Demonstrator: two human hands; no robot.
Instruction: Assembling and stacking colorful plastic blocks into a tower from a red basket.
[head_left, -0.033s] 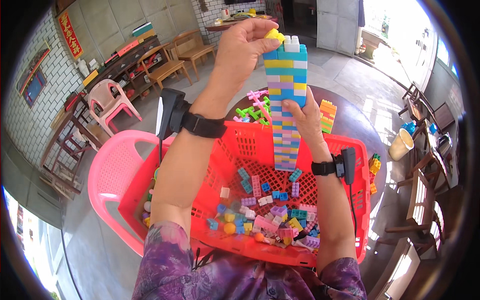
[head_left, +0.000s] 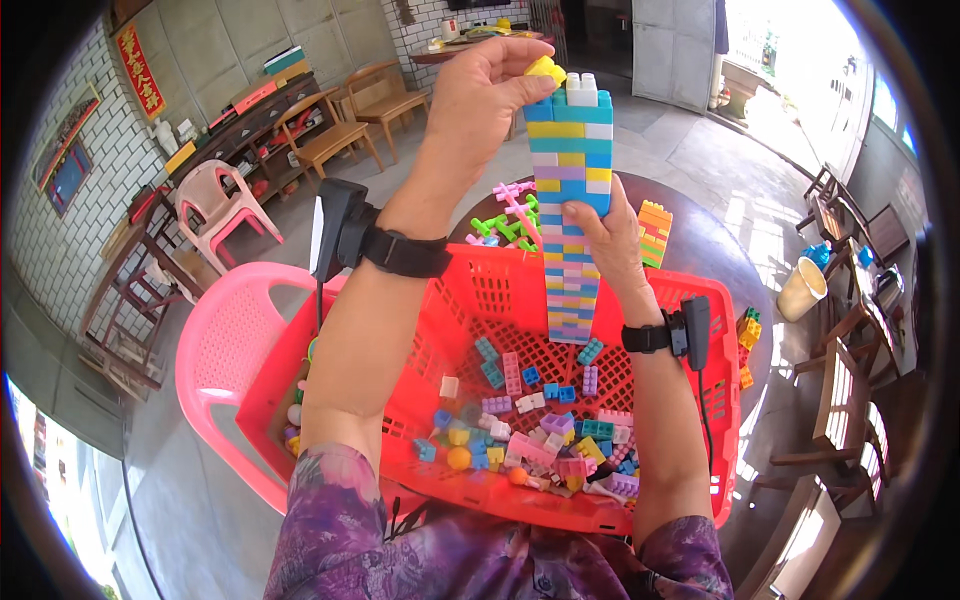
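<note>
Yellow brick (head_left: 545, 69) is pinched in the left hand (head_left: 490, 95) at the tower (head_left: 570, 210) top, not yet seated. Tower is gripped mid-height by the right hand (head_left: 605, 240), above the red basket (head_left: 480, 290).

pink plastic chair (head_left: 222, 350) under basket | round dark table (head_left: 715, 250) | wooden chairs (head_left: 345, 125) by wall | beige cup (head_left: 801, 290)

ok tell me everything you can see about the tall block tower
The block tower is a tall, narrow stack of plastic building bricks in blue, yellow, white, purple and pink bands. It stands upright above the red basket. The right hand has its grip around the middle, and the left hand presses a yellow brick onto the top beside a white one.
</note>
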